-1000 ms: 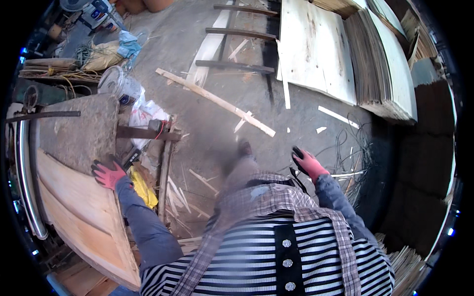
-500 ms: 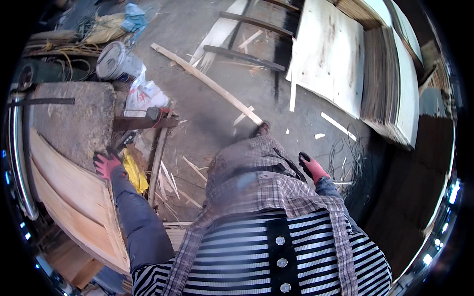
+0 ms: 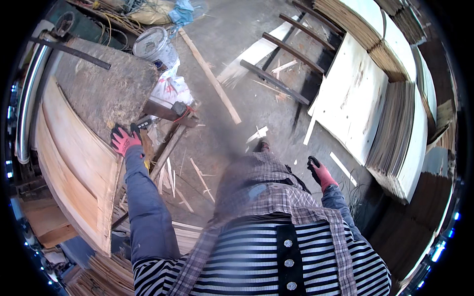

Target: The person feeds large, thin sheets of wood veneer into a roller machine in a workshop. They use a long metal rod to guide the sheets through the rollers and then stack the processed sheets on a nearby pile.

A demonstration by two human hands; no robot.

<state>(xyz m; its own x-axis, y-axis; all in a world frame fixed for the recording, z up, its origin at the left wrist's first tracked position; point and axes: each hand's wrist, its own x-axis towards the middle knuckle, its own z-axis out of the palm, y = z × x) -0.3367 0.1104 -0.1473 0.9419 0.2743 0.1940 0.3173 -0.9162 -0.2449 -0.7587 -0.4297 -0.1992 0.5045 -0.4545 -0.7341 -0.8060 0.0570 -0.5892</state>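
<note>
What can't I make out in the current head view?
All in the head view:
Left hand: its palm and whatever lies directly beneath are hidden by the back of the hand.
Right hand: its palm is turned away, so whether it holds anything is unclear.
Floor: a dark blur masks part of it near the middle.
Lower-left sheets: cut off by the picture's dark rim.

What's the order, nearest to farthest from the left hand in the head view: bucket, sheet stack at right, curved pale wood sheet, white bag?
1. Curved pale wood sheet: right at the left hand, mostly to its left.
2. White bag: ahead, slightly right.
3. Bucket: farther ahead, past the bag.
4. Sheet stack: far right, across the floor.
</note>
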